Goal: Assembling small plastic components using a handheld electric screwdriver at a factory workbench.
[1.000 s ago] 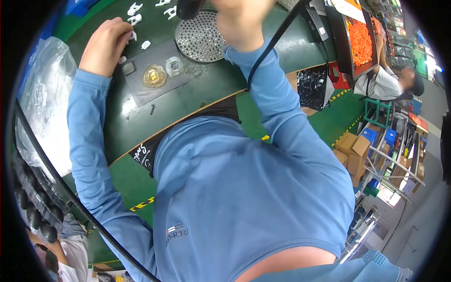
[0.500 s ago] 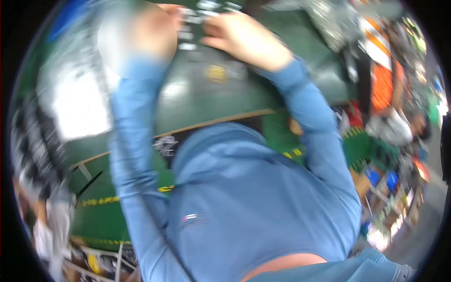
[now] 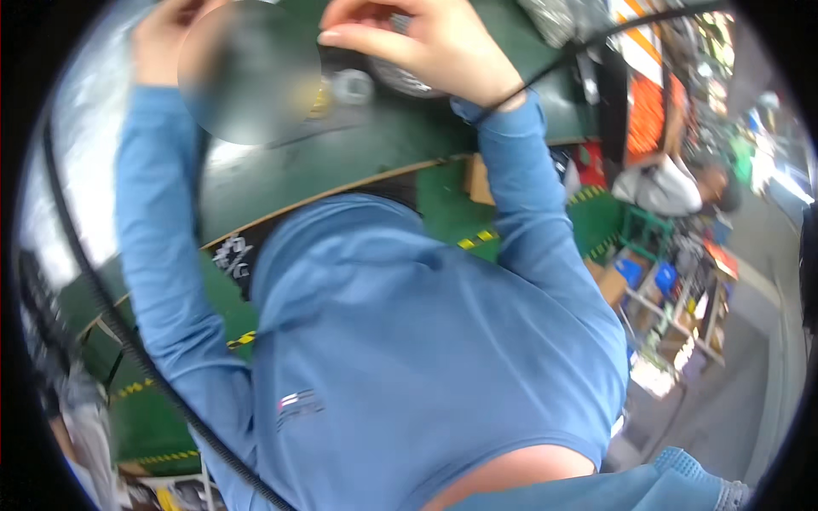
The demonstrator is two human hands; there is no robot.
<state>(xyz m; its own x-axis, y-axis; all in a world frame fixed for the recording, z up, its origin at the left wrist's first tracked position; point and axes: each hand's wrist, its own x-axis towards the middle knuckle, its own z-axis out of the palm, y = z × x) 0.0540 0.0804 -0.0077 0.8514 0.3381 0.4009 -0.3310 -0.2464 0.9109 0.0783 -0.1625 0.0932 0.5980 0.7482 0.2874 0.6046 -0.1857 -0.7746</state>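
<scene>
My left hand (image 3: pixel 162 47) is at the upper left, partly cut off by the picture's top edge and partly under a blurred patch. Its visible fingers curl inward, and whatever they hold is hidden. Over the green table (image 3: pixel 281 179), my right hand (image 3: pixel 434 43) bends its fingers, thumb and forefinger tips close together; I cannot make out anything between them. Under its palm lies a dark and silvery round thing (image 3: pixel 405 81). Beside that is a small grey-white round piece (image 3: pixel 351 87), with a yellow piece (image 3: pixel 319 100) to its left, half lost in the blur.
A black cable (image 3: pixel 119 328) crosses the left side, and a dark strand (image 3: pixel 588 43) passes by my right wrist. Shiny plastic (image 3: pixel 85 162) covers the table's left. At right are an orange thing (image 3: pixel 646 115), a seated person (image 3: pixel 660 186) and a cardboard box (image 3: pixel 479 180).
My hands have moved apart: the left went left and upward, the right slightly up. The small white pieces between them are out of sight. The whole view has shifted, and the black cable has swung left.
</scene>
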